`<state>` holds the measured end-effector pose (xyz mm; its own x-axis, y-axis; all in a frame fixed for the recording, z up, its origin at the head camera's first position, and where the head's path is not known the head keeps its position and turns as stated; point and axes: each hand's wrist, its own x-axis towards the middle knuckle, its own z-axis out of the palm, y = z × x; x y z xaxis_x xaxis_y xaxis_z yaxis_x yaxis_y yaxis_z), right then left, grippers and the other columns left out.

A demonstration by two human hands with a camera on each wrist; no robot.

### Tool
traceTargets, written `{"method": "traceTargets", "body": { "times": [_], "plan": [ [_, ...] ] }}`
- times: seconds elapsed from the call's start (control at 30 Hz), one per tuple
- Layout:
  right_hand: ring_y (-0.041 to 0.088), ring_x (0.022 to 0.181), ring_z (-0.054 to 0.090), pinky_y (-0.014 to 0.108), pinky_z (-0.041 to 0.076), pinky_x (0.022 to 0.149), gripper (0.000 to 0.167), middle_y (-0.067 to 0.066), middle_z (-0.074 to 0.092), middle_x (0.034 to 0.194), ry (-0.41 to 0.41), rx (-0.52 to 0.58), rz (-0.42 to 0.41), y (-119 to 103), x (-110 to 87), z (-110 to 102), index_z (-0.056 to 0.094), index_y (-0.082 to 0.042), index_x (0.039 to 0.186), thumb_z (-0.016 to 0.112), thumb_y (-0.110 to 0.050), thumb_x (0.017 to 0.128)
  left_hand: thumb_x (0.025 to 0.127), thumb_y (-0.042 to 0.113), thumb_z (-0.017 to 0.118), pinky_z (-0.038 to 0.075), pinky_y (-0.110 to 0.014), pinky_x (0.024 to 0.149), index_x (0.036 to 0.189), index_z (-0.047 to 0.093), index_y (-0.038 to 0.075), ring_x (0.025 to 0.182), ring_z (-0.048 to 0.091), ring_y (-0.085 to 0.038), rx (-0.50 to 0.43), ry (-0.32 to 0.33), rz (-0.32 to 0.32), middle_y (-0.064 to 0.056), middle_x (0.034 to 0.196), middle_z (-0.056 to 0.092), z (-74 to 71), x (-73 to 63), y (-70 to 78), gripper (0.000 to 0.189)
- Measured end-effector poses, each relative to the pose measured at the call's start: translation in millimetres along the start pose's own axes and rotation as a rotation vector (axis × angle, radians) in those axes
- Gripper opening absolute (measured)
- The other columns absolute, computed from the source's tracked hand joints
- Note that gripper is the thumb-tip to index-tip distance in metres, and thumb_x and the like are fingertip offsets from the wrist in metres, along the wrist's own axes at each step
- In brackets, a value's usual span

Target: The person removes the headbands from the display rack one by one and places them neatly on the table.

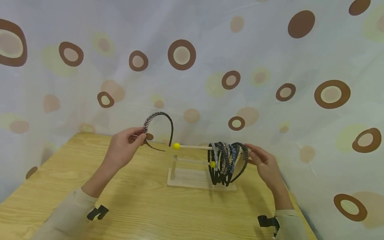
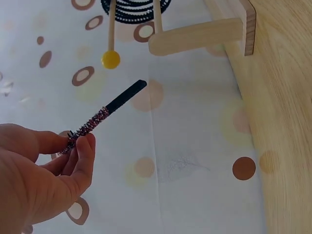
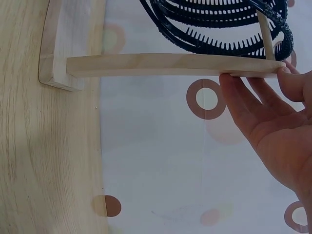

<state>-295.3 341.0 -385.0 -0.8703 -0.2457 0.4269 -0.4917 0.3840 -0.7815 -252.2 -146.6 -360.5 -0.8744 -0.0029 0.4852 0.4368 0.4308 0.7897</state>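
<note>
My left hand point(image 1: 122, 146) pinches a black toothed headband point(image 1: 172, 130) by its side, thumb against fingers, holding it up left of the rod's end. In the left wrist view the headband point(image 2: 92, 122) shows reddish-silver glitter and a plain black tip pointing at the rod. Several glittery headbands point(image 1: 223, 160) hang bunched on the right part of a wooden stand point(image 1: 187, 178) with two rods. My right hand point(image 1: 267, 165) grips the top of the stand's right-hand post point(image 3: 156, 65), thumb on its end and fingers along its outer side.
A yellow ball point(image 1: 176, 146) caps the upper rod and another yellow ball point(image 1: 212, 164) the nearer rod. The stand rests on a wood-grain table point(image 1: 156, 206). Behind it hangs a pale cloth point(image 1: 204, 30) with brown circles.
</note>
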Motion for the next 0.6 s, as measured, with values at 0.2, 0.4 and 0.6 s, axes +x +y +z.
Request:
{"method": "traceTargets", "body": {
  "times": [0.2,0.4,0.6],
  "plan": [
    [0.011,0.125,0.053,0.031,0.055,0.091,0.04,0.013,0.048,0.15,0.002,-0.006,-0.012,0.2,-2.1,-1.8,0.054,-0.007,0.148,0.048,-0.019,0.11,0.103,0.012,0.063,0.054,-0.016,0.076,0.13,0.066,-0.003,0.094,0.072,-0.028,0.022,0.061,0.037,-0.015,0.115,0.066,-11.6,-5.9,-9.9,0.031],
    [0.01,0.126,0.052,0.028,0.055,0.09,0.039,0.014,0.047,0.151,0.006,-0.02,-0.019,-1.3,-5.3,-5.5,0.054,-0.007,0.148,0.047,-0.018,0.11,0.104,0.013,0.062,0.05,-0.01,0.074,0.13,0.066,-0.004,0.092,0.071,-0.029,0.131,0.073,0.043,-0.015,0.113,0.068,-25.9,-15.9,-20.9,0.031],
    [0.01,0.129,0.05,0.028,0.056,0.089,0.039,0.015,0.047,0.151,0.004,-0.023,-0.018,-5.2,-10.4,-11.3,0.055,-0.007,0.147,0.047,-0.018,0.111,0.104,0.013,0.06,0.058,-0.032,0.081,0.128,0.067,-0.004,0.097,0.069,-0.033,0.212,0.064,0.017,-0.017,0.115,0.067,-39.8,-21.9,-32.2,0.03]
  ]
}}
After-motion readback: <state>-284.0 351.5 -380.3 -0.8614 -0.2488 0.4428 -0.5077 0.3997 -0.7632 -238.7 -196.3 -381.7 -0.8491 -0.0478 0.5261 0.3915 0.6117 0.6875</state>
